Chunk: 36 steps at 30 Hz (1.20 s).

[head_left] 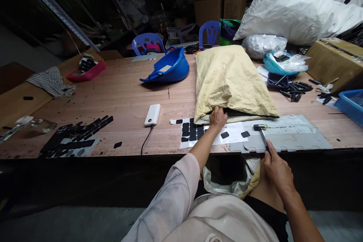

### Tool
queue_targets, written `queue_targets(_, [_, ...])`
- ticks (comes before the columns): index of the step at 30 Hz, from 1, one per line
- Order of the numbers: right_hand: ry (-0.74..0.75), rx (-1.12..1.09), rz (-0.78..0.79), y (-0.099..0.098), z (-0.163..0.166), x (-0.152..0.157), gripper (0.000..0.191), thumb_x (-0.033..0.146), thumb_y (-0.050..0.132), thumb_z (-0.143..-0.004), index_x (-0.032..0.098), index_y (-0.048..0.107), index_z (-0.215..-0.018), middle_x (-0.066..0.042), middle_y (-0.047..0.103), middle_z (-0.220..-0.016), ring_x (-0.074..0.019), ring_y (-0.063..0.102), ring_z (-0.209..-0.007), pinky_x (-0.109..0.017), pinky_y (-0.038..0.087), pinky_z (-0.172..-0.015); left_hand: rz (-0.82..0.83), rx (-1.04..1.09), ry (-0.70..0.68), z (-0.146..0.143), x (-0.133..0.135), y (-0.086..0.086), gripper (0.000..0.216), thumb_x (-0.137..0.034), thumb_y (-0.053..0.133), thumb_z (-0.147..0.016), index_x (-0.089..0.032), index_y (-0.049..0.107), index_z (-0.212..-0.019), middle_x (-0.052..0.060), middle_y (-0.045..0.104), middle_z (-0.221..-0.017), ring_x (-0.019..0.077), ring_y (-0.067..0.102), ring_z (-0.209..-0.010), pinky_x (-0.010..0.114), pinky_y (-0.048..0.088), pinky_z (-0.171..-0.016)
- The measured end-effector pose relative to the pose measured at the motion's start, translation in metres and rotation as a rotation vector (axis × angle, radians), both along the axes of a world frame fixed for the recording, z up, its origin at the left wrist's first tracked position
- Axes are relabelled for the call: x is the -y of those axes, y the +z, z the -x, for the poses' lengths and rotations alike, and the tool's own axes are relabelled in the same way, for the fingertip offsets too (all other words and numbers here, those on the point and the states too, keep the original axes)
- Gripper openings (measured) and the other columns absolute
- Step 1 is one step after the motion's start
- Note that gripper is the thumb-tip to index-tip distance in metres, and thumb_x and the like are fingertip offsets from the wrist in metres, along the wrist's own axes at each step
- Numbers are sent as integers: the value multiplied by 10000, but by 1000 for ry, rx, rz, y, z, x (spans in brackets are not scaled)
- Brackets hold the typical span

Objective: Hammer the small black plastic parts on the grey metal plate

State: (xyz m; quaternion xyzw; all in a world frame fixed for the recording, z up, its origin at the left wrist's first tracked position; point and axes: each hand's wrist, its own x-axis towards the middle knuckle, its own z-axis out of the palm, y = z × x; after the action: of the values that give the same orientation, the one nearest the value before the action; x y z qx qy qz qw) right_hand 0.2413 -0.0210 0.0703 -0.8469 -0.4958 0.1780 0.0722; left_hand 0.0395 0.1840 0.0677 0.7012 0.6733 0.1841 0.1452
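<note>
A tan woven sack [231, 77] lies flat on the table, its dark mouth turned toward me. At that near edge, my left hand [218, 117] is closed on the sack's rim, and some of its fingertips are hidden. My right hand [279, 168] is wrapped round the handle of a small mallet [260, 128] with a black and yellowish head. The mallet's head is over a grey board [300, 136] at the table's front edge. Beside the sack's mouth, a white sheet [212, 143] carries several black rounded stickers [193, 132], partly covered by the sack and my left arm.
To the left are a white power bank [152, 115] with a cable, black strips [95, 128] and a blue scoop-shaped basin [170, 66]. Black handles [296, 90], a cardboard box [336, 62] and a teal basin [280, 64] stand right. An open bag [252, 181] hangs below the edge.
</note>
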Motion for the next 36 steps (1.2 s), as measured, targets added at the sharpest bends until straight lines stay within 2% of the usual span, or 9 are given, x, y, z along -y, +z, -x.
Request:
queue_targets(4, [12, 16, -45, -2, 0, 1, 650, 463, 318, -1012, 266, 438, -1620, -172, 780, -998, -290, 720, -760, -451, 573, -754, 25, -41, 11, -2, -2, 1, 223, -332, 631, -977, -193, 737, -1114, 122, 659, -1223, 276, 670, -1119, 355, 531, -910])
queue_targets(8, [24, 18, -63, -5, -1, 2, 643, 444, 314, -1017, 267, 430, -1624, -168, 778, -996, -286, 721, -777, -431, 569, -745, 1, -18, -31, 11, 20, 1, 198, -338, 651, -957, -208, 745, -1072, 90, 667, -1167, 252, 664, -1072, 333, 533, -870])
queue_targets(14, [-6, 4, -89, -10, 0, 3, 628, 453, 337, -1017, 277, 454, -1609, -146, 759, -994, -242, 688, -742, -396, 562, -743, -49, 129, -350, 22, 81, -13, 127, -309, 719, -914, -237, 745, -1015, 33, 695, -1003, 206, 651, -991, 291, 530, -867])
queue_targets(17, [-6, -3, -147, -17, -2, 2, 641, 451, 406, -994, 280, 448, -1610, -136, 714, -1127, -241, 675, -857, -401, 560, -810, -53, 149, -401, 15, 98, -22, 128, -295, 743, -896, -238, 756, -1009, 30, 700, -1010, 200, 655, -985, 298, 526, -897])
queue_targets(22, [50, -128, -363, -31, -15, 4, 654, 402, 487, -907, 176, 563, -1517, -150, 691, -1163, -256, 646, -990, -409, 546, -919, -70, 170, -363, 5, 99, -27, 189, -337, 790, -877, -236, 774, -1036, 40, 706, -1000, 216, 658, -987, 339, 514, -915])
queue_targets(26, [25, -283, -528, -32, -14, 19, 681, 495, 478, -929, 177, 530, -1529, -137, 708, -1237, -255, 660, -1035, -379, 568, -883, -51, 185, -384, 6, 96, -28, 148, -318, 790, -875, -247, 784, -1005, 37, 704, -983, 223, 649, -1002, 353, 494, -928])
queue_targets(28, [2, -342, -567, -30, -7, 26, 698, 517, 485, -938, 187, 498, -1553, -127, 711, -1249, -258, 666, -1085, -371, 576, -888, -36, 200, -386, 6, 95, -28, 148, -311, 792, -868, -253, 787, -1004, 33, 702, -980, 221, 643, -1002, 350, 487, -930])
queue_targets(31, [20, -409, -578, -28, 7, 32, 650, 521, 499, -948, 214, 543, -1519, -120, 697, -1322, -253, 656, -1192, -396, 555, -1005, -11, 217, -370, 7, 93, -31, 168, -308, 800, -856, -259, 794, -1017, 29, 700, -981, 219, 637, -996, 350, 483, -938])
queue_targets(36, [156, -447, -578, -28, 25, 29, 560, 490, 480, -980, 202, 635, -1434, -120, 684, -1404, -248, 633, -1309, -417, 503, -1136, -10, 215, -379, 6, 91, -33, 166, -318, 801, -860, -262, 805, -1016, 27, 702, -980, 218, 636, -1011, 352, 476, -956])
